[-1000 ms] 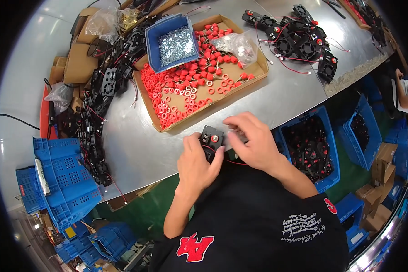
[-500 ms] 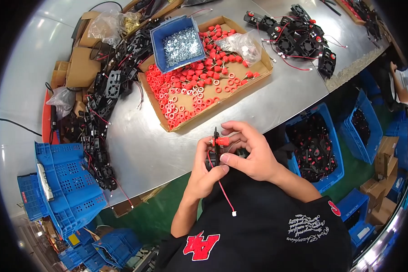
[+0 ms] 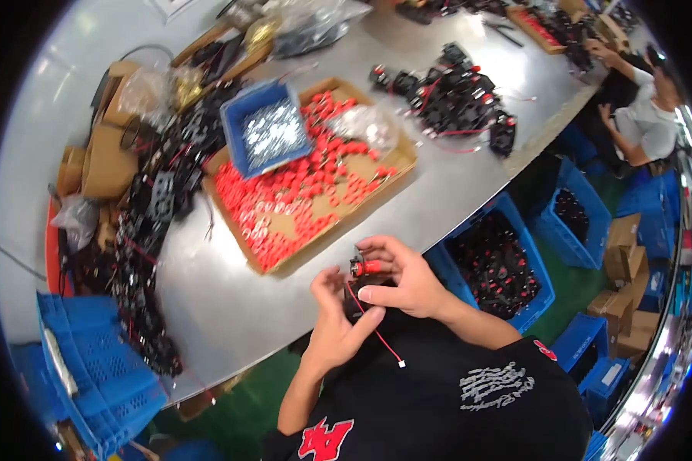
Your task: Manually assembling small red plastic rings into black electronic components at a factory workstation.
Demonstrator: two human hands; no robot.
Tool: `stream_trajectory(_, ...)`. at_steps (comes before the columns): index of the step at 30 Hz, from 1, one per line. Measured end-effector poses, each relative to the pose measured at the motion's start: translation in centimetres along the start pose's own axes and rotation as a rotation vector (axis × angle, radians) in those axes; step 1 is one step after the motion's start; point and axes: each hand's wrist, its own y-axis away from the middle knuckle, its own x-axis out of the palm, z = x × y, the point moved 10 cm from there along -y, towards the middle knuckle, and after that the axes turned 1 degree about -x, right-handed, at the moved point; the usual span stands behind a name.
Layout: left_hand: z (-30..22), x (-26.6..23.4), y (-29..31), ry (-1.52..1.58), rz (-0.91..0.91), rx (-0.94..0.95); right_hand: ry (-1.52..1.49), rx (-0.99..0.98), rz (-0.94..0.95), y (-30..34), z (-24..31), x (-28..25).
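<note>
Hands, left (image 3: 338, 326) and right (image 3: 404, 280), pinch black fan (image 3: 359, 301); red-filled cardboard tray (image 3: 396, 165) beyond.

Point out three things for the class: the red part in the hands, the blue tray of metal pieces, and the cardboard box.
red part (image 3: 367, 266), head view, on its red body.
blue tray (image 3: 235, 123), head view, on its near-left rim.
cardboard box (image 3: 404, 164), head view, on its right wall.

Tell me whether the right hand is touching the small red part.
Touching. The head view shows the right hand with its thumb and fingertips closed round the small red part, no gap between them; the left hand supports the black piece beneath.
</note>
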Motion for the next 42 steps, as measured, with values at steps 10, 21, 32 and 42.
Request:
stream_trajectory(10,2.9,-2.5,1.1,0.240,-0.190,-0.122,0.367,-0.632,-0.775,0.2,18.4,-20.4)
stream_trajectory(21,3.4,-5.7,3.6,0.114,-0.429,-0.119,1.661,-0.390,-0.855,-7.5,20.4,-34.0)
stream_trajectory(32,-1.0,-28.4,0.1,-1.046,-0.911,0.119,0.979,-0.848,-1.484,9.1,15.6,-26.7)
stream_trajectory(42,-2.2,-34.2,-5.2,-1.506,-0.941,0.034,1.006,-0.840,-0.555,3.1,7.5,-4.7)
